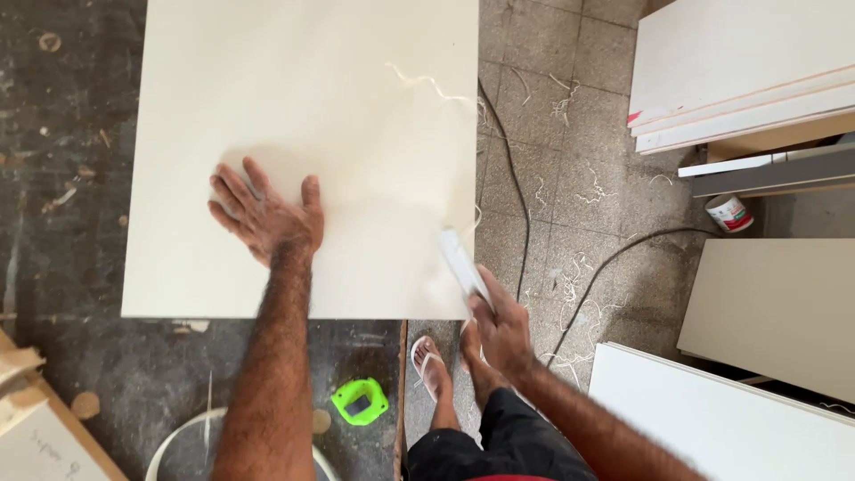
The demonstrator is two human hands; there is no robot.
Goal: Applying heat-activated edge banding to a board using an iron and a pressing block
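- The left hand (264, 214) lies flat on the big cream panel (303, 116), fingers spread, gripping nothing, only pressing down
- The panel rests on a dark, worn workbench (62, 178), its right edge hanging out over the tiled floor (570, 178)
- The right hand (500, 328) is closed around a small white block (463, 263), blurred, set against the panel's right edge near the front corner
- Thin white curls (427, 85) trail off that edge higher up and lie scattered over the floor, so that stretch looks already trimmed; the front corner seems to be what is left
- A green tape measure (360, 401) sits on the bench near the person's body, and more panels (730, 67) are stacked at the right
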